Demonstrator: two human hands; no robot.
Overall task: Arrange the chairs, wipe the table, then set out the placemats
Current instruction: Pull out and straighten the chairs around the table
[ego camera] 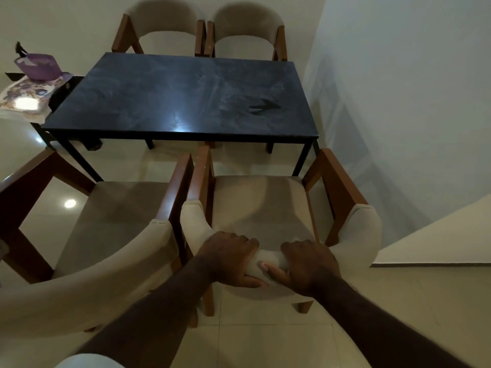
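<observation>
Gripping the top of the padded backrest of the near right chair, the left hand and right hand are both curling over it, fingers wrapping forward and thumbs tucking underneath, close together at the middle of the backrest. This chair is standing back from the near edge of the worktop, seat facing it and not yet tucked under.

Progress, as a judgement: the chair stage is underway. The far left chair and far right chair are sitting side by side, pushed in at the far edge. The near left chair is also standing out from the near edge, angled slightly, so both near chairs are looking unfinished.

Wiping is looking not started: the dark worktop is showing pale smears and a dark mark towards its right edge. No cloth is showing.

Placemats are not out. A floral mat, possibly a placemat, is lying on a side table off the left edge, with a purple bag sitting on it.

In the way: the wooden arms of the two near chairs are nearly touching, a worktop leg is standing at the near right corner, and the wall is running close along the right edge.
</observation>
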